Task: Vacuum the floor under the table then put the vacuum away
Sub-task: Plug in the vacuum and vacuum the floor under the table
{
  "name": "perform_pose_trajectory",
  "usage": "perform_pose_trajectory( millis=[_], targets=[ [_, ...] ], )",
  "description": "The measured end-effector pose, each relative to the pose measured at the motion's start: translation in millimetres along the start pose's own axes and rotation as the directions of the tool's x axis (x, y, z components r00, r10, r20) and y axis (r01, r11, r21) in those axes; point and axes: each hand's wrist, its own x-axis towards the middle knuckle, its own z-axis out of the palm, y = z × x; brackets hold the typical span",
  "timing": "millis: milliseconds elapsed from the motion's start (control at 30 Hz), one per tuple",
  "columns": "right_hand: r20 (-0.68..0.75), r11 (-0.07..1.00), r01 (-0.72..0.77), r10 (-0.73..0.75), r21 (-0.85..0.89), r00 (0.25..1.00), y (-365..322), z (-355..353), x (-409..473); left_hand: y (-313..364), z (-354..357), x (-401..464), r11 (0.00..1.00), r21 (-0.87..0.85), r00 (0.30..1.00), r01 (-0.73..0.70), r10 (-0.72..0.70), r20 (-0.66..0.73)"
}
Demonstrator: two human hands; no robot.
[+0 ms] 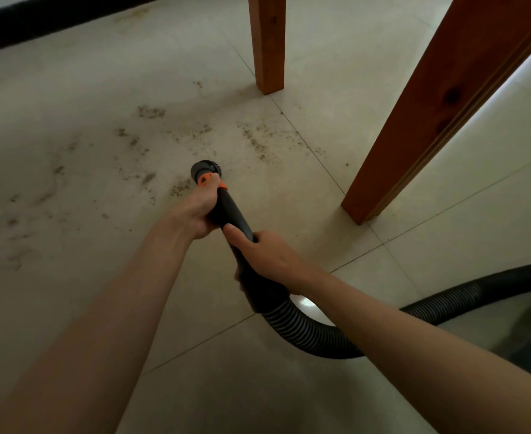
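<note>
Both hands (201, 211) (270, 258) clamp the smooth black wand (226, 205) above gritty tile floor (101, 151).

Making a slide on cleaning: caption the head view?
Both hands, left hand ahead of right hand, aim the vacuum nozzle at crumbs beside table legs.

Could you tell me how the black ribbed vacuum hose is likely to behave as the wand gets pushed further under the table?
The ribbed hose already curves in a loop behind the right hand, so it is probably floppy and will trail rather than push. It may drag toward the near table leg and snag. The rigid wand, gripped by both hands, should steer stiffly.
</note>
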Motion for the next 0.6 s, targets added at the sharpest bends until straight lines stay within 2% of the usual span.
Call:
perform_pose_trajectory(
  millis=[300, 600],
  targets=[
    [-0.062, 1.000, -0.028, 0.028, 0.011, 0.998, -1.5, 0.8, 5.1, 11.8, 10.4, -2.5, 0.991, 0.130, 1.000, 0.029, -0.029, -0.005],
    [-0.127, 0.994, -0.025, 0.039, 0.108, 0.991, 8.6, -10.1, -3.1, 13.1, 36.1, -2.8, 0.973, 0.228, 0.999, 0.018, -0.028, 0.040]
  ],
)
